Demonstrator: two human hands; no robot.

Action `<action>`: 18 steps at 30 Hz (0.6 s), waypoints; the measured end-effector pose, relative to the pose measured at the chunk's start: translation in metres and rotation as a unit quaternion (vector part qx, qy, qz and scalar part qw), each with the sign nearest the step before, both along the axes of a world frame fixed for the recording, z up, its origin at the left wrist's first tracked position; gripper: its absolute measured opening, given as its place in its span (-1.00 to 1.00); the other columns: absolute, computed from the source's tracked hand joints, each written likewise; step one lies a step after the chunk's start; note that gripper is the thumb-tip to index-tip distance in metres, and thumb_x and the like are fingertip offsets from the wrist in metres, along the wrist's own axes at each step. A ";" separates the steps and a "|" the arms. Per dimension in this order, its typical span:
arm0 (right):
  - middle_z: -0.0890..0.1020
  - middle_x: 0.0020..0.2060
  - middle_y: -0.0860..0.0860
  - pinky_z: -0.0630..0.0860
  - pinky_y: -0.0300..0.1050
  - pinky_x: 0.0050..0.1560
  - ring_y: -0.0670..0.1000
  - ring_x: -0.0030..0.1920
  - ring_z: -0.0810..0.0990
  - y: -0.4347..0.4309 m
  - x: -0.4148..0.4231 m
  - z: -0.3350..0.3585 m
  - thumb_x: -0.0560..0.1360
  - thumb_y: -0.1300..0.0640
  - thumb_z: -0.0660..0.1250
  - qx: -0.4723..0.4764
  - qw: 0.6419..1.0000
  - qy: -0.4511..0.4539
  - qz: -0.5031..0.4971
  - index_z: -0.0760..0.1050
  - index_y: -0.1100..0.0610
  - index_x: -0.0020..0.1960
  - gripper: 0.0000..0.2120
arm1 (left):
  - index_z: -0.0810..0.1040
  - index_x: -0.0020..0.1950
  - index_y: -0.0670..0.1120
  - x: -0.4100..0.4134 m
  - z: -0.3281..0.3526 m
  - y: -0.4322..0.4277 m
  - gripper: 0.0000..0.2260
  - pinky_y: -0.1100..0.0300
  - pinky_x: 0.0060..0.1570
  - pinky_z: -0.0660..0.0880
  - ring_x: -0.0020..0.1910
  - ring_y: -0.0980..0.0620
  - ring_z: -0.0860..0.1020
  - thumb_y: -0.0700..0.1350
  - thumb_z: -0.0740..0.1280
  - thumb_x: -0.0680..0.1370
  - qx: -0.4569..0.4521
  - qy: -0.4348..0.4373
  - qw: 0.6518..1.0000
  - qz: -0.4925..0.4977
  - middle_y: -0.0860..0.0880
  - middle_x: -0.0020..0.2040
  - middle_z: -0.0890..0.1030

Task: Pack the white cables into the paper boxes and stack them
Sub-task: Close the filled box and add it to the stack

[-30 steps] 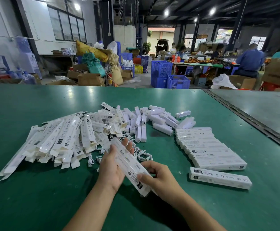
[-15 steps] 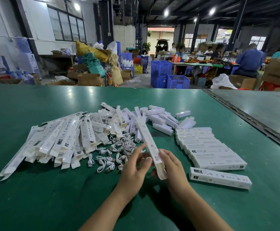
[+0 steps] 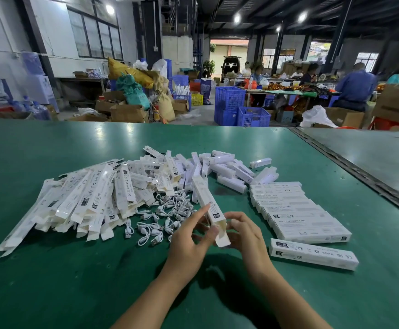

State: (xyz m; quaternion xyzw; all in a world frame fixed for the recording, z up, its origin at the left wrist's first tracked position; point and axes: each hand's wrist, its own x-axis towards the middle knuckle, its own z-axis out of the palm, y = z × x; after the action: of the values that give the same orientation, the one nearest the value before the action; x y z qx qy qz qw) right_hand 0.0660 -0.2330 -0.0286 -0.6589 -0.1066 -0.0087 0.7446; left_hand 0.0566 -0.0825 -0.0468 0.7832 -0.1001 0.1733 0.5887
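A long white paper box is held upright-tilted over the green table, its open near end flap toward me. My left hand pinches its left side near the bottom; my right hand grips the right side by the open end. Several small coiled white cables lie loose just left of the hands. A heap of flat unfolded boxes spreads to the left. Packed boxes lie in a row at right, with one more packed box in front of it.
Small white rectangular lamp pieces are piled behind the cables. A dark seam separates this table from a grey one at right. Blue crates, cardboard boxes and seated workers fill the room beyond the far edge.
The box was turned from lying slanted across both hands to standing end-up between them. Both hands moved right and closer together; the cable pile is uncovered.
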 end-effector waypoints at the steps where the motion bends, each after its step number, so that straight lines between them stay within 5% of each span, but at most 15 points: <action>1: 0.66 -0.21 0.03 0.55 -0.15 -0.23 0.00 -0.25 0.61 0.000 0.000 0.000 0.46 0.16 0.24 -0.019 0.999 -0.026 -0.003 0.57 0.11 -0.04 -0.84 | 0.47 0.27 0.35 0.001 0.000 0.000 -0.65 0.39 0.10 0.46 0.12 0.28 0.58 0.15 0.39 0.50 -0.009 -0.006 1.000 0.009 0.20 0.13 0.65; 7: 0.66 -0.18 -0.01 0.57 -0.14 -0.19 -0.02 -0.26 0.64 0.002 -0.003 -0.005 0.49 0.29 0.42 -0.084 0.986 -0.125 -0.070 0.56 0.05 -0.08 -0.85 | 0.56 0.27 0.23 0.000 0.001 0.001 -0.69 0.30 0.11 0.52 0.09 0.21 0.62 0.12 0.39 0.53 -0.032 -0.018 0.999 0.015 0.12 0.09 0.69; 12: 0.62 0.04 -0.08 0.57 -0.23 -0.12 -0.07 -0.19 0.65 0.001 -0.003 -0.003 0.42 0.40 0.45 -0.203 0.930 -0.285 -0.111 0.59 0.15 -0.15 -0.83 | 0.53 0.25 0.27 0.000 0.002 0.002 -0.72 0.46 -0.03 0.46 0.00 0.29 0.61 0.13 0.34 0.54 -0.025 -0.018 0.999 0.026 0.36 0.02 0.64; 18: 0.57 0.29 -0.05 0.48 -0.39 0.13 -0.23 0.18 0.58 -0.008 -0.002 0.005 0.37 0.43 0.41 -0.312 0.866 -0.385 -0.073 0.67 0.14 0.06 -0.67 | 0.54 0.24 0.33 0.001 0.000 0.003 -0.68 0.41 -0.04 0.49 -0.02 0.25 0.60 0.27 0.26 0.51 -0.045 -0.019 0.998 0.027 0.31 -0.01 0.64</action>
State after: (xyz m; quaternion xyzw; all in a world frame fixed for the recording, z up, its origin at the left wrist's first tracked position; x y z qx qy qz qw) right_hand 0.0637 -0.2408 -0.0239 -0.8069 -0.3335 -0.2824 0.3974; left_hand 0.0580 -0.0795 -0.0468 0.7550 -0.0824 0.2086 0.6162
